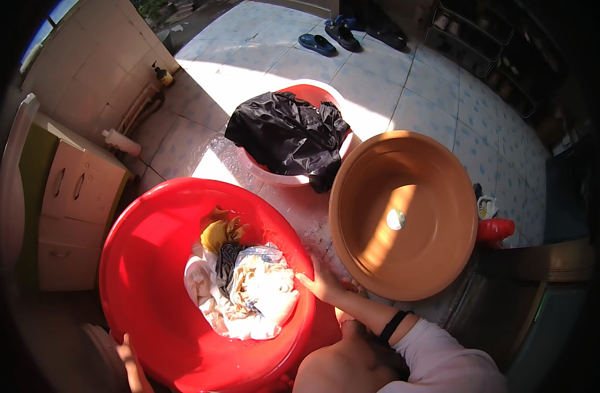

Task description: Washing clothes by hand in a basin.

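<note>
A large red basin [146, 281] stands in front of me, tilted slightly. Bunched wet-looking laundry lies in its right half: white clothes [270, 301], a dark grey cloth [227, 265] and a yellow piece [215, 234]. My right hand [323, 283] grips the basin's right rim, fingertips over the edge. At the lower left rim, my left hand [128, 359] holds the basin's side, with part of its fingers hidden.
Behind stands a pink-white tub [273, 175] heaped with black clothing [290, 131]. An orange-brown basin [404, 262] is at right, a round pale spot inside. A red bottle [496, 229] lies beyond it. Left are a cabinet [77, 196] and white bottle [122, 142]; far off, clogs [317, 44].
</note>
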Action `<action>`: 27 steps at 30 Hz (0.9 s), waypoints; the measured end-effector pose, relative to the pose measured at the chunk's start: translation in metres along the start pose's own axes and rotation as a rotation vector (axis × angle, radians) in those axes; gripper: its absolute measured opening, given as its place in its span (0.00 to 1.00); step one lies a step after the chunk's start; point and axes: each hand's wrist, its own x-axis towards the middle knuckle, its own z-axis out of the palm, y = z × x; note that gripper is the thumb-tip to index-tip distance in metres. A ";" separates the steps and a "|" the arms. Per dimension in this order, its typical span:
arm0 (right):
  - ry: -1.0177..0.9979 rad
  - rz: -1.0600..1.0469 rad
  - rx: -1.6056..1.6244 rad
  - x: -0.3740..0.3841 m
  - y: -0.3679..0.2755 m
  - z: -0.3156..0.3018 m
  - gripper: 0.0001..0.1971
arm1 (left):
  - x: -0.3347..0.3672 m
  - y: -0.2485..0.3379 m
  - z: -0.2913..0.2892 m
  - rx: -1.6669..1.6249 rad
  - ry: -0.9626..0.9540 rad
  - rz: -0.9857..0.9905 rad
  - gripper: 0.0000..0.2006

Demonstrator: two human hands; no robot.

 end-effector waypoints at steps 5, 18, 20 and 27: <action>-0.032 0.017 0.413 0.001 0.014 0.023 0.19 | 0.003 0.009 0.044 0.098 -0.082 -0.346 0.27; -0.487 0.159 0.133 -0.058 -0.017 -0.047 0.38 | -0.059 -0.175 0.161 0.048 -0.365 -0.409 0.36; -0.274 0.193 -0.215 -0.068 0.021 -0.041 0.38 | -0.108 -0.108 0.236 0.096 -0.120 -0.334 0.34; -0.101 0.070 0.047 -0.065 -0.004 -0.082 0.28 | -0.155 0.018 0.176 0.232 -0.567 -0.342 0.50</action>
